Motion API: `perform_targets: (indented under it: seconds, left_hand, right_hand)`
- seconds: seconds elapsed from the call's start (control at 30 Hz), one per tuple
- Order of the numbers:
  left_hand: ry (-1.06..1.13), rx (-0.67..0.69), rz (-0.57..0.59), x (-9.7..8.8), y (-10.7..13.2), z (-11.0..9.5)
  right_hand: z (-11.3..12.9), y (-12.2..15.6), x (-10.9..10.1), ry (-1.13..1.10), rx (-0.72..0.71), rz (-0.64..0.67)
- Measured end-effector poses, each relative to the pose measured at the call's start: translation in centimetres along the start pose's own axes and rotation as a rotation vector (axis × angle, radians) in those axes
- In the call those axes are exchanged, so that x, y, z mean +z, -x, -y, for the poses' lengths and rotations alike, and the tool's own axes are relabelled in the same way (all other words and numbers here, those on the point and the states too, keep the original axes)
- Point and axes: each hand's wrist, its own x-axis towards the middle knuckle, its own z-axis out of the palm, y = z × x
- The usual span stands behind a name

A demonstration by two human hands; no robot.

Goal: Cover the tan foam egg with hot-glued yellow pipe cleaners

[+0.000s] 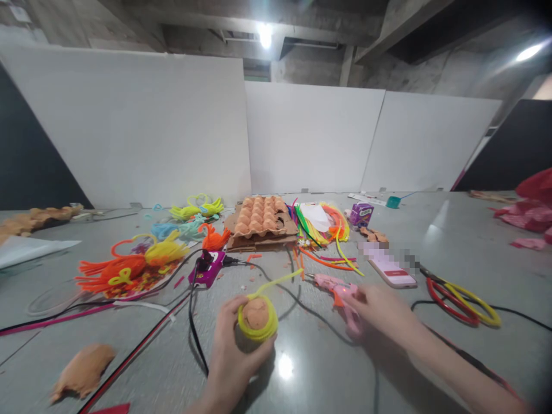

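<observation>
My left hand (pixel 233 348) is closest, fingers and thumb curved round the sides of a brown cup (pixel 256 314), pinching it above the surface (pixel 310 368). A yellow stem (pixel 259 333) is coiled about the cup, its loose end reaching up and to the right. My right hand (pixel 379 307) is closed on the grip of a pink glue gun (pixel 330 282), the nozzle pointing left, right by the stem's free end; I can't tell if they touch.

Beyond my left hand sits a purple socket block (pixel 209 271) with a black plug in it, and farther left an orange figure (pixel 129 267) with a yellow bow. A torn brown scrap (pixel 84 368) lies at my near left.

Past the glue gun, a phone (pixel 390 267) lies flat, with red-and-yellow-handled scissors (pixel 463 305) to its right. Farther off, an egg tray (pixel 261 214) rests on cardboard (pixel 241 242), bright stems (pixel 308 221) heaped just right of it, then a small purple box (pixel 361 215). White panels (pixel 310 138) stand behind everything.
</observation>
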Motion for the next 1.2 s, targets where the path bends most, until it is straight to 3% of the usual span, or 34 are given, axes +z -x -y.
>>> perform_targets:
  seconds: [0.17, 0.3, 0.5, 0.67, 0.87, 1.1, 1.2]
  left_hand:
    - [-0.017, 0.045, -0.017, -0.1, 0.1, 0.0]
    - [-0.061, 0.116, -0.025, 0.0, 0.1, 0.0]
    - [-0.104, 0.136, -0.002, -0.1, 0.3, -0.5]
    - [-0.113, 0.180, 0.042, -0.1, 0.9, -0.4]
    - [-0.136, 0.166, 0.084, 0.0, 1.3, -0.3]
    - [-0.124, 0.284, 0.102, -0.1, 1.4, -1.0]
    - [-0.119, 0.345, 0.092, -0.1, 1.5, -1.1]
  right_hand:
    - [1.0, 0.2, 1.7, 0.035, 0.123, 0.160]
    - [0.6, -0.3, 1.5, -0.010, 0.137, 0.196]
    - [-2.3, -0.5, -0.6, -0.206, 0.213, 0.045]
    - [-3.6, 0.8, -1.9, -0.414, 0.236, -0.099]
    - [-2.3, 4.0, -2.9, -0.648, 0.186, -0.154]
    - [1.1, 6.8, -3.1, -0.757, 0.037, 0.102]
    - [1.8, 7.6, -3.0, -0.676, -0.029, 0.114]
